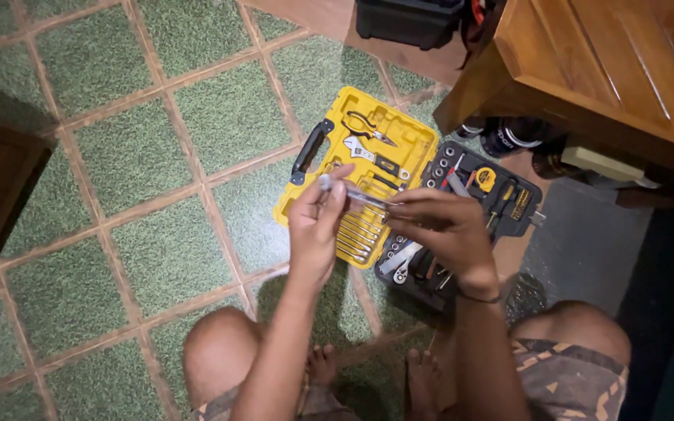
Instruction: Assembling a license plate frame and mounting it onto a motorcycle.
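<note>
Fingers of the left hand (315, 222) and right hand (438, 228) are closed on a slim silver screwdriver (354, 195), best kept level above the open yellow plastic tool case (306, 204).

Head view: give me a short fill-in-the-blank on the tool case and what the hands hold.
1. The open tool case has a lid coloured ____.
2. The left hand and right hand together hold a slim clear-handled ____ above the case.
3. The case lies on a floor patterned in squares of ____.
4. The case's carrying handle is coloured ____.

Missing words: yellow; screwdriver; green; black
</note>
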